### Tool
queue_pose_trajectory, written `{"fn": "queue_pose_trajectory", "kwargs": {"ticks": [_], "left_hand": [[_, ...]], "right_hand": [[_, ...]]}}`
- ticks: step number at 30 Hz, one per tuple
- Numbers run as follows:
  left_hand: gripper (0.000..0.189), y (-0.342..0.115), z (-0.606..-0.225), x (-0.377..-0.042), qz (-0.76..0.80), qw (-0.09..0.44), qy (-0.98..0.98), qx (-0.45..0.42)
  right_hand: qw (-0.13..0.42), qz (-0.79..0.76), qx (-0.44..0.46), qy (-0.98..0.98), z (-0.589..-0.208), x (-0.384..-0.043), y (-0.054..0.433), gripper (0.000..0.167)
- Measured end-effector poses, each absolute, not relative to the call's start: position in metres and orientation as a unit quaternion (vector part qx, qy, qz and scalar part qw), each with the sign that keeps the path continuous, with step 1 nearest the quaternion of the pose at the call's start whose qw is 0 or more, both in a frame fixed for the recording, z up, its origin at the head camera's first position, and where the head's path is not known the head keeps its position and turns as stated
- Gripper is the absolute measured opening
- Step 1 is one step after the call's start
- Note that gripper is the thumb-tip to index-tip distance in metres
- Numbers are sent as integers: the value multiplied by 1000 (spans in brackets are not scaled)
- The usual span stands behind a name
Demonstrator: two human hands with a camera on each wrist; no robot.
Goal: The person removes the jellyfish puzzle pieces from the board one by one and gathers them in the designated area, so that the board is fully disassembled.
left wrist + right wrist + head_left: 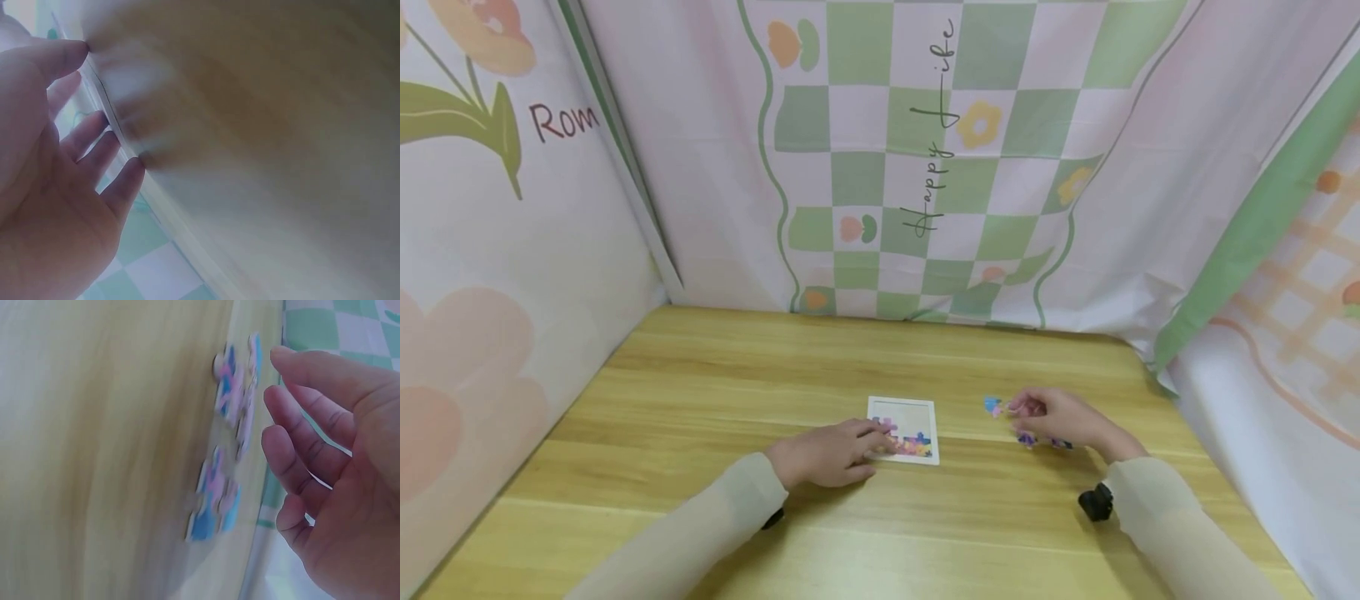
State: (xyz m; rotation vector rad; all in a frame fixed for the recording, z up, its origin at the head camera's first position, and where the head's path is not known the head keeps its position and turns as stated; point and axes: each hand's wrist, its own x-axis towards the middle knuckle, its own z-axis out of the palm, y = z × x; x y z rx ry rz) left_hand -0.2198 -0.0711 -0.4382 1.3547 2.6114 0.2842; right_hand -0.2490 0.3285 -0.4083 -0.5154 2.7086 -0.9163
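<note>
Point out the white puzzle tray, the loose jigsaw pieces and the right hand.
White puzzle tray [912, 415]: head view, bare upper interior.
Loose jigsaw pieces [230, 394]: right wrist view, one piece's patterned face.
Right hand [1066, 417]: head view, back of hand.

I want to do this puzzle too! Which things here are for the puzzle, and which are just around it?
For the puzzle:
white frame
pieces inside it
loose pieces on the table
left hand, touching the frame
right hand, near the loose pieces

Just around:
checked curtain
black gadget at the right wrist
</note>
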Motion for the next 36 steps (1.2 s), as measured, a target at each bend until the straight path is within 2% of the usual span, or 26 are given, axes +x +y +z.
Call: {"fn": "queue_pose_trajectory", "kwargs": {"ticks": [10,19,26,36], "left_hand": [[39,-75,-434,-220,87,96,877,463],[40,-79,-431,-219,78,60,867,489],[47,-78,-429,-214,46,47,867,494],[49,-78,-427,-210,40,54,874,481]], "right_hand": [[99,-281,-229,927,-409,-261,294,25],[129,-290,-269,909,-415,-272,244,22],[129,-281,-290,906,-418,-271,208,19],[159,-306,-314,885,-430,-273,179,23]]}}
